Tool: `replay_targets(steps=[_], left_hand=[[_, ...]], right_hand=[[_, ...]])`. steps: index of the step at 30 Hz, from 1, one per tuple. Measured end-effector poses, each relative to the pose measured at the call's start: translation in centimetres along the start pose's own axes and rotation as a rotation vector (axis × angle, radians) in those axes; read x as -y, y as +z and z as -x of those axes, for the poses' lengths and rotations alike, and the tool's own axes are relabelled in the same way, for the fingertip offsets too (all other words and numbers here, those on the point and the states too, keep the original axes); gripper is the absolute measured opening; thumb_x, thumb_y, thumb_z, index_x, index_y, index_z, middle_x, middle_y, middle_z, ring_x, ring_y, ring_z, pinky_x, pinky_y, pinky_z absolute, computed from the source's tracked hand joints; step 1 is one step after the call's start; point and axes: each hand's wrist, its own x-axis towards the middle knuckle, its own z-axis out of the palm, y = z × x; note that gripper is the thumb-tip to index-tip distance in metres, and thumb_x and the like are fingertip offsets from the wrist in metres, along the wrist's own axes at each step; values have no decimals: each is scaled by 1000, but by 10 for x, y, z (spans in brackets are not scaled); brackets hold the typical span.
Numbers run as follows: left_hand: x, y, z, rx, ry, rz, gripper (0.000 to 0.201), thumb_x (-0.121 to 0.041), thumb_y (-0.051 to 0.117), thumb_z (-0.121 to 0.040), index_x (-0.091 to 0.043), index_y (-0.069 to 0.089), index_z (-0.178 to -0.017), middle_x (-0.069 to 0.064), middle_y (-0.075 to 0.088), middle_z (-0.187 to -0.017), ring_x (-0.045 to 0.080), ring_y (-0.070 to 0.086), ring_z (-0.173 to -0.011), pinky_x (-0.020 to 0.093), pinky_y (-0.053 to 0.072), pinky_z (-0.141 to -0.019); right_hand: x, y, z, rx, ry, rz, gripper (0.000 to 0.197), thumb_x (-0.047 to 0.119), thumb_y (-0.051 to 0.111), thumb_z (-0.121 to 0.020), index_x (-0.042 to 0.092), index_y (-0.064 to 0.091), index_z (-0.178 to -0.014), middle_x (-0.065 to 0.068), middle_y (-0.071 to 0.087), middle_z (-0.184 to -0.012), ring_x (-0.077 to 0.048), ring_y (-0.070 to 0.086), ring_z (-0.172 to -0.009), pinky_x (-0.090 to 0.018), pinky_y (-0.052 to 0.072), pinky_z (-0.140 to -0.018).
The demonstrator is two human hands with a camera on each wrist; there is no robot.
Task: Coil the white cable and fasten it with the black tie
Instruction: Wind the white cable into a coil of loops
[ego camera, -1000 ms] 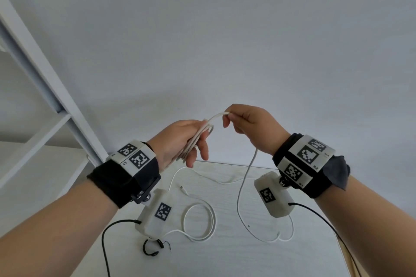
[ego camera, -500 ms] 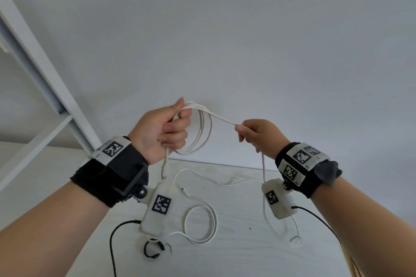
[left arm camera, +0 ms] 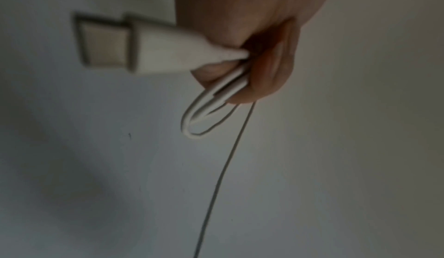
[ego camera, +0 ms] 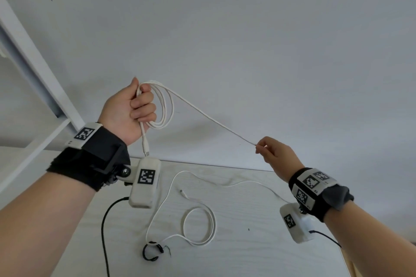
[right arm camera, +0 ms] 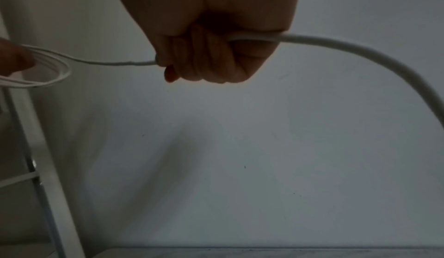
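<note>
My left hand (ego camera: 135,110) is raised above the table and grips a few loops of the white cable (ego camera: 165,105), whose plug (ego camera: 145,147) hangs below the fist. The left wrist view shows that plug (left arm camera: 134,47) close up beside the loops (left arm camera: 206,110). From the loops a taut stretch of cable (ego camera: 213,119) runs down and right to my right hand (ego camera: 273,152), which pinches it. In the right wrist view the cable (right arm camera: 360,51) passes through the right hand's curled fingers (right arm camera: 204,60). The rest of the cable (ego camera: 202,225) lies looped on the table. The black tie (ego camera: 152,253) lies near the table's front.
The white table (ego camera: 247,254) stands against a plain grey wall. A white shelf frame (ego camera: 33,69) rises at the left. Black cords (ego camera: 104,231) from the wrist cameras trail over the table.
My hands have moved apart: the left rose with the loops, the right slid down and right along the cable, which now runs taut between them.
</note>
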Motion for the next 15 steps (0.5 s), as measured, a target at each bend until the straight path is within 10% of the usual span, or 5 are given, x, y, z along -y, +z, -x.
replay_targets(steps=[10,15], left_hand=[[21,30,1,1,62,-155,25,-23,37,-98,-13,52,-80,0,68,-71,21,69,-68,29,58,-69],[36,41,4,38,11,-472,18,-23,37,-99,-11,47,-92,12,74,-101,36,68,-95,43,53,-89]], right_hand=[[45,23,15,330,-111,304,22,34,48,-90,24,62,-75,10,49,-56,-6,41,-48,-22,35,-51],[79,27,24,414,-280,294,23,34,48,-91,20,64,-80,2,63,-71,-4,44,-56,-29,43,-64]])
